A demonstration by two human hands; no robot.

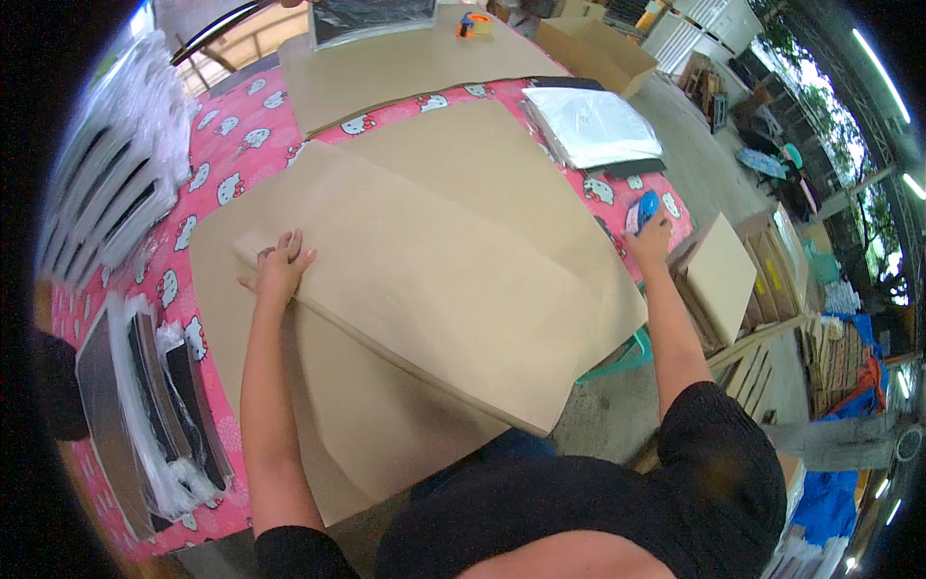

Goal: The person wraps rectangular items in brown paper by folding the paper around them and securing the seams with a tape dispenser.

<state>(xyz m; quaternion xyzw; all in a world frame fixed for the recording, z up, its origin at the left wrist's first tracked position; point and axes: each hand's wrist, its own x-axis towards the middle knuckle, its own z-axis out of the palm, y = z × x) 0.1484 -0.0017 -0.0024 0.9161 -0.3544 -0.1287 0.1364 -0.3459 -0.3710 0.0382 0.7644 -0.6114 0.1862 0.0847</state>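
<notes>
A large sheet of brown kraft paper (386, 439) lies spread over the table in front of me. On top of it sits a thick folded brown paper layer (444, 280), lying at a slant, its long near edge raised a little. My left hand (278, 270) rests on the left end of this fold with fingers apart, pressing it down. At the table's right edge my right hand (651, 239) is closed around a blue tape dispenser (644, 208), just beyond the paper's right side. The fingers partly cover the dispenser.
A pink patterned cloth (231, 145) covers the table. Plastic-wrapped stacks (116, 174) and dark wrapped panels (159, 396) lie left. A white wrapped pack (593, 125) is at the far right. An orange tape dispenser (473, 26) sits farther back. Cartons (719, 275) stand beside the table.
</notes>
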